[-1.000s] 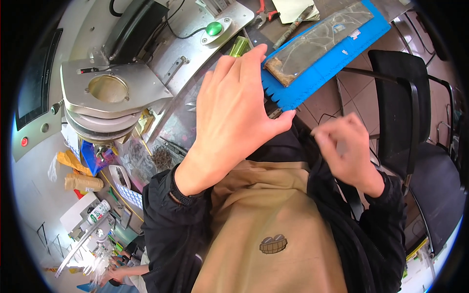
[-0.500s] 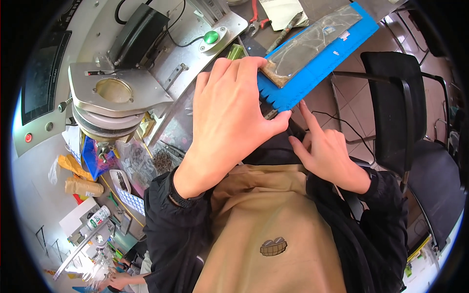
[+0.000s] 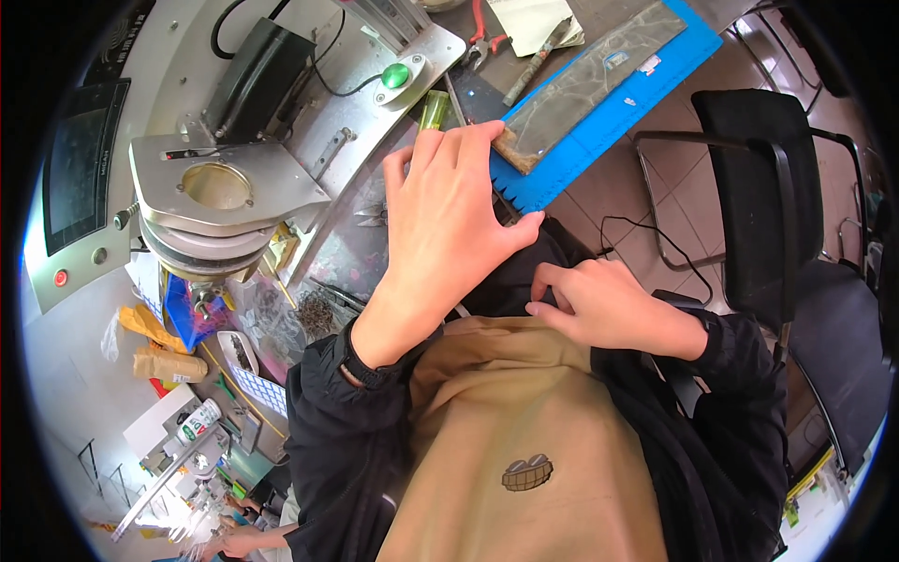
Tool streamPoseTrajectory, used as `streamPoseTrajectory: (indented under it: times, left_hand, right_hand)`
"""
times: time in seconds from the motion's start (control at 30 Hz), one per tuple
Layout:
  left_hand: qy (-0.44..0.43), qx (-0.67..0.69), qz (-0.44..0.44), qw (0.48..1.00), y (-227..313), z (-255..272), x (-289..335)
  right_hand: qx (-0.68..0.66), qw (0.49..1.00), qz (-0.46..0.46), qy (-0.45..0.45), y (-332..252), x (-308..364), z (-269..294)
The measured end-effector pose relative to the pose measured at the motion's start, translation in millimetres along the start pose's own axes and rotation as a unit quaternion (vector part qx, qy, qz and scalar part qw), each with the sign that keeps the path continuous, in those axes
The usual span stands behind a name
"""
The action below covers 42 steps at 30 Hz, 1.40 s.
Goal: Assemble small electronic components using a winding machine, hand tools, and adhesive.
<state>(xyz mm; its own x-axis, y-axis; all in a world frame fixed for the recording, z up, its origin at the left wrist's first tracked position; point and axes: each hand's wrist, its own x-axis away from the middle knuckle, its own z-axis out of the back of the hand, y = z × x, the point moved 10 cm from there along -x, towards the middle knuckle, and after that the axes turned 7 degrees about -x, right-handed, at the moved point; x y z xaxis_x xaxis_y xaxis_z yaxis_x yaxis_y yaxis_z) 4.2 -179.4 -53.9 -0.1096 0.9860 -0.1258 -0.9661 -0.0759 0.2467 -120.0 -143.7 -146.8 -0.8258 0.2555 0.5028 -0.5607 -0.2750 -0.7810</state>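
Note:
My left hand (image 3: 445,201) is over the bench edge at the near end of a blue mat (image 3: 571,169). Its thumb stretches right, apart from the fingers, whose tips bend down partly out of sight; I see nothing held. Between thumb and forefinger shows the mat's ragged, notched end. A long grey slab (image 3: 599,80) with a cracked, film-like top and a brown near end lies on the mat, just beyond my left fingers. In front of the apron, my right hand (image 3: 609,304) is curled, forefinger and thumb tips close together. Anything between them is too small or hidden to make out.
To the left stands a metal machine with a round-holed plate (image 3: 220,187) and a green button (image 3: 395,76). Red-handled pliers (image 3: 479,42), a worn rod-like tool (image 3: 536,70) and a green cylinder (image 3: 434,110) lie beyond. Black chairs (image 3: 758,197) stand at right.
My right hand has drawn back from the mat's near corner toward me, its pointing forefinger now curled in. My left hand has shifted slightly nearer, its fingers off the slab's end.

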Motion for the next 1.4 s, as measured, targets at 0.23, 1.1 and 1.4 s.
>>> streamPoseTrajectory:
  times: [0.23,1.1,1.4]
  left_hand:
    - [-0.006,0.021,-0.018,1.000,-5.0,-3.0,0.6]
    - [-0.001,0.012,-0.003,1.000,-2.2,18.4,-4.4]
    - [0.004,-0.008,-0.014,1.000,4.2,0.8,0.4]
  right_hand:
    - [-0.044,0.995,0.001,0.092,2.3,10.1,21.8]
    - [-0.031,0.976,0.129,0.174,-47.5,2.6,19.7]
    - [-0.020,0.986,0.108,0.126,-50.2,-9.2,4.9]
